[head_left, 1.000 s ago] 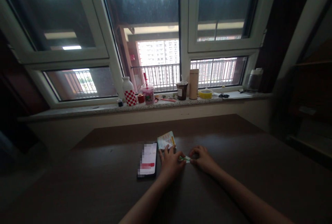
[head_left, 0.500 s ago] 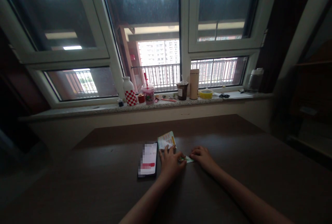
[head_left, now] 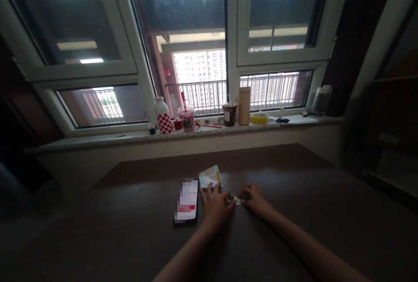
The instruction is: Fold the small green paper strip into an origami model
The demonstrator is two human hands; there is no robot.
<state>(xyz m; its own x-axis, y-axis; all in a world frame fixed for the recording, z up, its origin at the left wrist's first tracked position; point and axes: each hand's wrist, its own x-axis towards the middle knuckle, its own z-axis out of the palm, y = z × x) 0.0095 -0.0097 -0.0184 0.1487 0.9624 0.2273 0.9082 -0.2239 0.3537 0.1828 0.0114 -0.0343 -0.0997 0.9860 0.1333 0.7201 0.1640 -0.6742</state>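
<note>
Item: one small green-and-white piece, paper-like, low on the bench between both hands, much of it covered by fingers.

Item: left hand, palm down, its grip nearly closed, thumb and forefinger pinching the piece's left end; the other fingers spread forward to the printed packet – we suppose for steadiness.

Item: right hand, fingers curled, fingertips at the piece's right end. We cannot tell whether this grip pinches it or merely presses. Working from opposite ends, we judge, keeps so slight a thing from skating about.

Item: printed packet, just beyond the left fingers, near enough to reach.

Item: phone, screen up, just left of the left hand – placed, we think, for glancing at.

Item: on the windowsill, well apart from the hands: checkered bottle, yellow tape roll, scissors, seemingly parked there to spare the working surface.
</note>
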